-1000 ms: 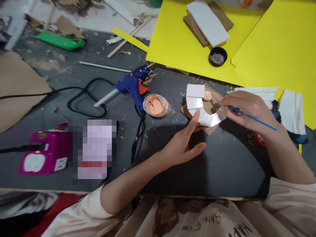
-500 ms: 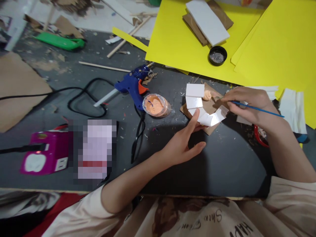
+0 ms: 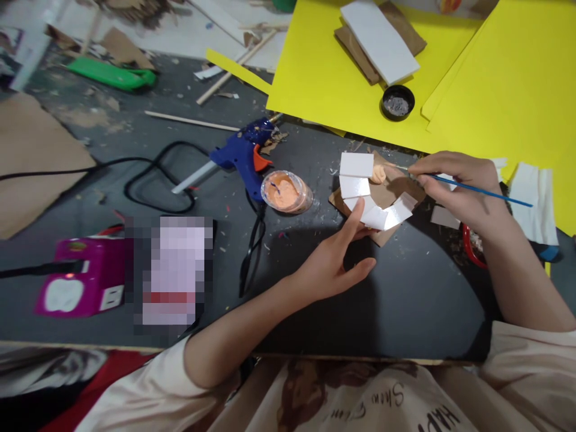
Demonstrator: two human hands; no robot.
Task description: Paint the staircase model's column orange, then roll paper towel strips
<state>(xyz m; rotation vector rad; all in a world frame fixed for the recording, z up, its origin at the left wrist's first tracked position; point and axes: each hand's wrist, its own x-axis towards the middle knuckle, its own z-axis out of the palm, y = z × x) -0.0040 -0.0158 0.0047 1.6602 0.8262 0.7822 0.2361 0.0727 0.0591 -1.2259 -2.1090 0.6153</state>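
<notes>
My right hand [image 3: 463,183] pinches a thin blue paintbrush [image 3: 488,191], its tip at a peach-coloured dab of paint [image 3: 378,174] on a brown cardboard piece [image 3: 392,185]. White rectangular pieces [image 3: 355,186] form a curved row along the cardboard's left and lower edge. On that row rests the index finger of my left hand [image 3: 339,261], with the thumb stretched apart and the other fingers partly hidden under the edge. To the left stands a clear cup of peach paint [image 3: 287,192].
A blue glue gun [image 3: 240,153] lies beside the cup, its black cable looping left. Farther left are a green cutter [image 3: 112,75] and a purple power socket [image 3: 85,279]. Yellow sheets [image 3: 324,72] carry a black cap [image 3: 398,103]. A red-rimmed container [image 3: 472,246] sits by my right forearm.
My right hand has shifted slightly up with the paintbrush, which now lies flatter, its tip against the paint's upper side. The left hand stays in place.
</notes>
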